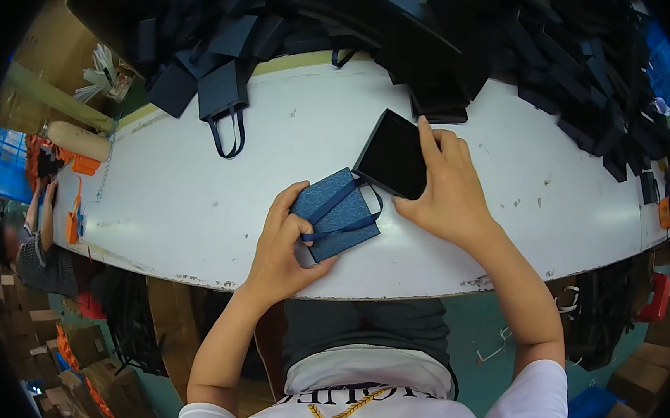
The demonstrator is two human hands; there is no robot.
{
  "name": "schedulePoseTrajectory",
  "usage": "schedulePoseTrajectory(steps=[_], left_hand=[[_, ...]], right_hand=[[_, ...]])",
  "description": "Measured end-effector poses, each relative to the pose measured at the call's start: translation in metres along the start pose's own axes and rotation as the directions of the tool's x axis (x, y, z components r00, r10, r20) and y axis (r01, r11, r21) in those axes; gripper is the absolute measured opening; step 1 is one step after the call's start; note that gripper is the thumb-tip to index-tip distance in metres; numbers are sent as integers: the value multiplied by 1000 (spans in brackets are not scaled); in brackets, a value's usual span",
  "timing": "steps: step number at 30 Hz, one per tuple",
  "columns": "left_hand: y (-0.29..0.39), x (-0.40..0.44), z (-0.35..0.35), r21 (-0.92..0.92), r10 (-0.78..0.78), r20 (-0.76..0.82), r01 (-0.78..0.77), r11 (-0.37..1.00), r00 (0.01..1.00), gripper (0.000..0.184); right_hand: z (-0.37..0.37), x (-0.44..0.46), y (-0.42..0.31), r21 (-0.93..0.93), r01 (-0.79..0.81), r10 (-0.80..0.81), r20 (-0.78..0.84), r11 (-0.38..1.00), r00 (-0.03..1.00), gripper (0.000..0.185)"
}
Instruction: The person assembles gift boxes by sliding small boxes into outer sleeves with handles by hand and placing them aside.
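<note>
My left hand [281, 244] is closed around a small blue patterned box [340, 228] with a dark blue ribbon across it. The ribbon loops out past the box's right side, and one finger of this hand presses on it. In my right hand [450, 189] is a black box part [393, 154] with a dark inner face, tilted and gripped between thumb and fingers. Its lower left corner comes close to the blue box; whether they touch I cannot tell. Both are over the white table [194, 195].
Dark boxes [455, 37] are heaped along the table's far side. A dark blue box with a ribbon handle [222, 92] lies at the far left of the heap. At the left edge another person [39, 257] sits near orange items [83, 164]. Cardboard cartons [118, 391] stand on the floor.
</note>
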State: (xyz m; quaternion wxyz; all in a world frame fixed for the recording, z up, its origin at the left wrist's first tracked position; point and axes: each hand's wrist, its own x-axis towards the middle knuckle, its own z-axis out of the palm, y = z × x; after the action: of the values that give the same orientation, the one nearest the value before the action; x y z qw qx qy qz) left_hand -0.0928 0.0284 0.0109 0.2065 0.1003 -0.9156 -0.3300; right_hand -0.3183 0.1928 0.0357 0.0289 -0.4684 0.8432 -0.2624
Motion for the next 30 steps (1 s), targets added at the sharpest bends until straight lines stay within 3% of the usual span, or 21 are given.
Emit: schedulePoseTrajectory(steps=[9,12,15,18,21,24,27,28,29,30], left_hand=[[-7,0,-7,-39,-12,10,12,999,1000,55],[-10,3,-3,-2,60,7,-60,998,998,56],[-11,7,-11,-67,-30,31,33,997,999,57],[-15,5,-19,-31,-19,159,25,999,987,59],[-11,5,-19,-81,-19,230,38,996,973,58],[-14,6,-17,-94,-24,343,60,994,939,62],[-18,5,-3,-113,54,263,-25,993,963,62],[-19,4,5,-137,78,225,-48,989,971,61],[-17,4,15,-157,107,187,-78,985,977,59],[-3,4,26,-134,131,199,-106,985,971,57]], right_hand=[[5,1,1,-82,166,-168,-27,983,985,94],[5,-2,-4,-4,282,-282,52,959,958,92],[-8,-3,0,58,363,-367,190,930,911,90],[-18,-1,18,171,401,-435,297,900,850,89],[-23,0,20,334,259,-399,474,906,785,94],[-17,-1,25,388,269,-448,505,881,738,104],[-2,-17,12,363,371,-494,346,854,798,111],[12,-26,4,367,293,-408,293,883,864,124],[36,-36,1,599,142,-317,197,788,928,128],[43,-43,-21,599,141,-292,162,789,943,129]])
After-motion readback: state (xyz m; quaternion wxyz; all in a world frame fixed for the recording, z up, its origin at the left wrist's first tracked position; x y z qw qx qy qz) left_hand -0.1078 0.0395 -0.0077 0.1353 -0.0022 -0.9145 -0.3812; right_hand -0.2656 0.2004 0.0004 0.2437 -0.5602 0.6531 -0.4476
